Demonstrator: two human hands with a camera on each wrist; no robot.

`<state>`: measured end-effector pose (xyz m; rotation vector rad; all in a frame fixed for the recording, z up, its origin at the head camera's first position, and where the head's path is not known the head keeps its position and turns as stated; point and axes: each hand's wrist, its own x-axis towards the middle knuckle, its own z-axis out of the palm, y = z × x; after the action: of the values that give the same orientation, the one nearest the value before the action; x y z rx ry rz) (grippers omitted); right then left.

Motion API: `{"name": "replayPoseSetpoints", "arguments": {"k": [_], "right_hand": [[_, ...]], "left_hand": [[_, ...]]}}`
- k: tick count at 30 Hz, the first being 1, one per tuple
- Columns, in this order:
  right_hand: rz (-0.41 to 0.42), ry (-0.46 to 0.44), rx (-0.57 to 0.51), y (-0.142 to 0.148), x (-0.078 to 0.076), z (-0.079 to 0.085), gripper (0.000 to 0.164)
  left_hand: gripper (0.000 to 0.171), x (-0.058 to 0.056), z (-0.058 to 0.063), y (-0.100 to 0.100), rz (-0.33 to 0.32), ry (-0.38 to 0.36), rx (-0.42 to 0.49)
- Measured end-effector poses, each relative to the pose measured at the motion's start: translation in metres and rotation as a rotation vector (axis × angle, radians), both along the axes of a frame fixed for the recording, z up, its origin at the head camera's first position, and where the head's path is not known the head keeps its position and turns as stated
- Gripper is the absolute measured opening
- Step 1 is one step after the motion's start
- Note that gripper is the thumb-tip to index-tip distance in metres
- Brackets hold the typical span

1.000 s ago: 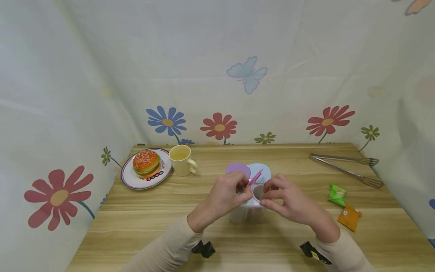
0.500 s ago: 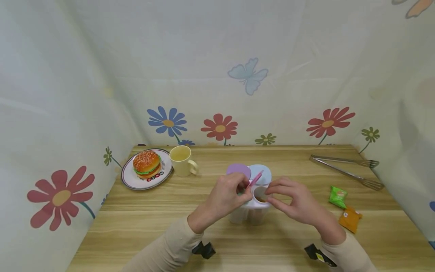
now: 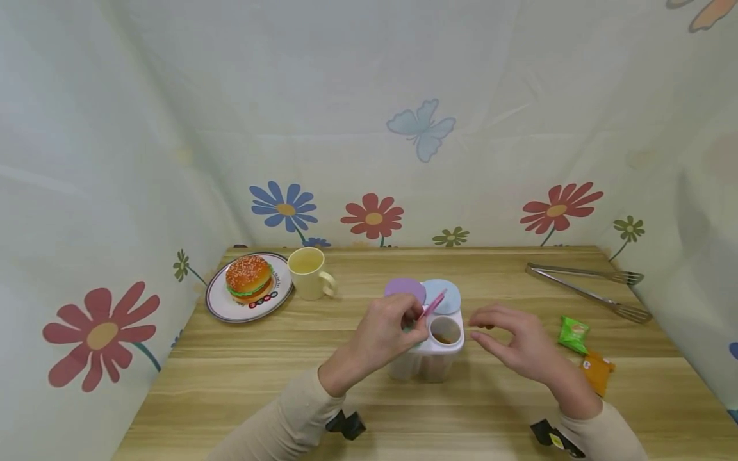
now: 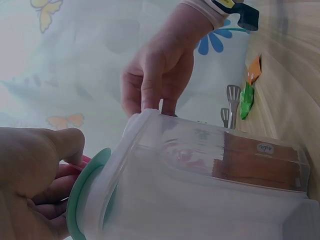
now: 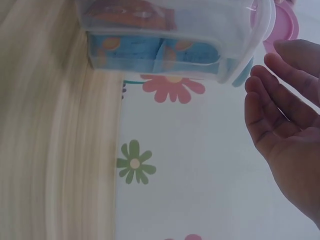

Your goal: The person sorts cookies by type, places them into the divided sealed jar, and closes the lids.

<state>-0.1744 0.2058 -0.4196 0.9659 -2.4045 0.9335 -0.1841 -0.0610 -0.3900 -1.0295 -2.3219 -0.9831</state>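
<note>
A clear divided storage box (image 3: pixel 436 367) with a white top stands on the table. Its pink lid (image 3: pixel 434 303) is tilted up, pinched between the thumb and fingers of my left hand (image 3: pixel 382 333). The compartment under it lies uncovered, with a brown-orange packet (image 4: pixel 260 162) low inside. My left hand also lies over the green lid (image 4: pixel 75 200). Purple (image 3: pixel 405 289) and light blue (image 3: pixel 442 296) lids cover the far compartments. Blue packets (image 5: pixel 127 52) show through one wall. My right hand (image 3: pixel 519 339) is just right of the box, fingers apart and holding nothing.
Right of my right hand lie a green packet (image 3: pixel 573 333) and an orange packet (image 3: pixel 598 372). Metal tongs (image 3: pixel 588 291) lie behind them. At the back left are a plate (image 3: pixel 221 307) with a burger (image 3: pixel 249 278) and a yellow mug (image 3: pixel 307 278).
My right hand has drawn away from the uncovered compartment to the right, its fingers spreading. The compartment's inside has come into view. My left hand keeps the pink lid where it was.
</note>
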Motion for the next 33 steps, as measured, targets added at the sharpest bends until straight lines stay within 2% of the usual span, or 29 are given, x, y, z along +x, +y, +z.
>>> {"name": "replayPoseSetpoints", "arguments": {"k": [7, 17, 22, 33], "right_hand": [[-0.100, 0.053, 0.007, 0.013, 0.001, -0.010, 0.028], [-0.198, 0.028, -0.006, 0.032, 0.006, -0.014, 0.026], [-0.250, 0.064, -0.002, 0.042, 0.007, -0.018, 0.028], [-0.380, 0.079, 0.010, 0.060, 0.012, -0.022, 0.028]], "left_hand": [[0.009, 0.000, 0.000, 0.000, 0.002, -0.006, -0.004], [0.010, 0.000, -0.001, 0.001, 0.008, -0.023, -0.015], [0.010, 0.001, 0.000, 0.001, -0.001, -0.054, -0.022], [0.009, 0.002, 0.000, 0.000, 0.004, -0.058, -0.031]]}}
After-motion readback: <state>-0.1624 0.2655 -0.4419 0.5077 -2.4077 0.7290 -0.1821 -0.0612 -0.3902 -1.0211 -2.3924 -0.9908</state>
